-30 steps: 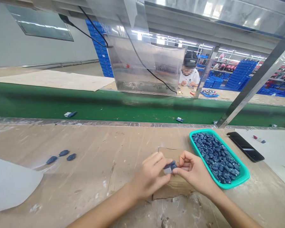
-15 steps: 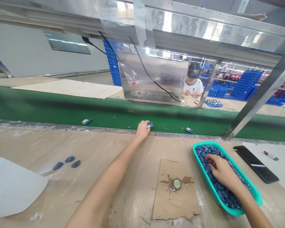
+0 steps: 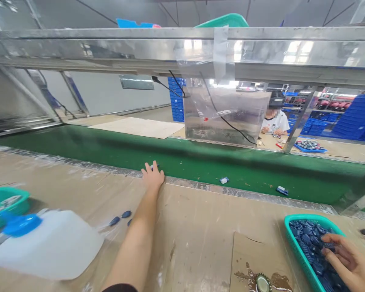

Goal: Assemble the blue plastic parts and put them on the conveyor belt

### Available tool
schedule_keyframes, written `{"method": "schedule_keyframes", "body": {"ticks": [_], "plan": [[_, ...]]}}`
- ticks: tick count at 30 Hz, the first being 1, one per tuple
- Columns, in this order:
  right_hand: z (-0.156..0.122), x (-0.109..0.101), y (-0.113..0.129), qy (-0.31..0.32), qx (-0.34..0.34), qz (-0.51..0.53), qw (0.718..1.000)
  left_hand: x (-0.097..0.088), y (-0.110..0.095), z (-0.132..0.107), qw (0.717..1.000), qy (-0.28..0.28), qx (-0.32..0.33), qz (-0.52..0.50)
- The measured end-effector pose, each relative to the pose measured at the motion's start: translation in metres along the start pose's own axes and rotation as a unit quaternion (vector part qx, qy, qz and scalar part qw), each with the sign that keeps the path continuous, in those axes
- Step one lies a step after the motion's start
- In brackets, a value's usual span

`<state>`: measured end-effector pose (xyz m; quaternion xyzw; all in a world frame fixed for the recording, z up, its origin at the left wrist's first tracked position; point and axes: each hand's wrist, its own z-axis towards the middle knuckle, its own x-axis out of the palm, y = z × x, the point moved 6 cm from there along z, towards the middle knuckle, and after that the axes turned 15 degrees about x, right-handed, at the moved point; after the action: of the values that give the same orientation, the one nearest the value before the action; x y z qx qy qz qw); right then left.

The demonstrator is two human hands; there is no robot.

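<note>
My left hand reaches over the near edge of the green conveyor belt, fingers spread. A small blue-and-white piece lies at its fingertips, partly hidden by them. Farther right on the belt are two similar blue-and-white pieces, one mid-belt and one beyond it. My right hand is over a green basket full of dark blue pieces. Its thumb and forefinger are apart among the pieces. Several loose dark blue pieces lie left of my left forearm.
A white jug with a blue cap lies at left beside another green basket. Wet cardboard bears a bottle cap. A metal beam crosses overhead. A person sits beyond the belt.
My left hand has let go of a blue-and-white piece, now lying on the belt, and moved left to another. My view has turned left. My right hand stays at the basket.
</note>
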<state>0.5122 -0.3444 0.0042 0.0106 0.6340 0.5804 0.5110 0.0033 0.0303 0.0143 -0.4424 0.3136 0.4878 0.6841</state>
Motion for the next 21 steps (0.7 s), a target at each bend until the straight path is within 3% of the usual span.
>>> {"method": "schedule_keyframes", "body": {"ticks": [3, 6, 9, 11, 12, 13, 15, 16, 18, 21], "plan": [[-0.004, -0.003, 0.013, 0.014, 0.049, 0.066, 0.997, 0.005, 0.011, 0.008, 0.997, 0.061, -0.021, -0.03], [-0.02, -0.004, 0.052, 0.019, 0.011, 0.05, 0.999, 0.0, 0.009, 0.014, 0.996, 0.05, -0.017, -0.071], [-0.047, 0.016, 0.1, 0.126, -0.063, 0.016, 0.99, -0.004, -0.009, 0.009, 0.994, 0.038, -0.018, -0.1], [-0.068, 0.036, 0.125, 0.21, -0.103, -0.008, 0.972, -0.007, -0.032, -0.003, 0.98, 0.001, -0.045, -0.196], [-0.077, 0.047, 0.133, 0.242, -0.119, -0.024, 0.963, -0.008, -0.047, -0.013, 0.954, -0.018, -0.071, -0.292], [-0.086, 0.057, 0.138, 0.263, -0.132, -0.04, 0.955, -0.006, -0.063, -0.025, 0.901, -0.034, -0.109, -0.419], [-0.098, 0.073, 0.14, 0.281, -0.153, -0.077, 0.944, 0.0, -0.107, -0.053, 0.746, 0.013, -0.158, -0.647], [-0.102, 0.079, 0.138, 0.28, -0.161, -0.095, 0.941, -0.001, -0.127, -0.069, 0.685, 0.045, -0.174, -0.706], [-0.106, 0.087, 0.133, 0.281, -0.172, -0.129, 0.935, -0.007, -0.161, -0.101, 0.626, 0.108, -0.173, -0.753], [-0.107, 0.093, 0.127, 0.288, -0.176, -0.164, 0.927, -0.019, -0.196, -0.148, 0.602, 0.198, -0.128, -0.763]]}}
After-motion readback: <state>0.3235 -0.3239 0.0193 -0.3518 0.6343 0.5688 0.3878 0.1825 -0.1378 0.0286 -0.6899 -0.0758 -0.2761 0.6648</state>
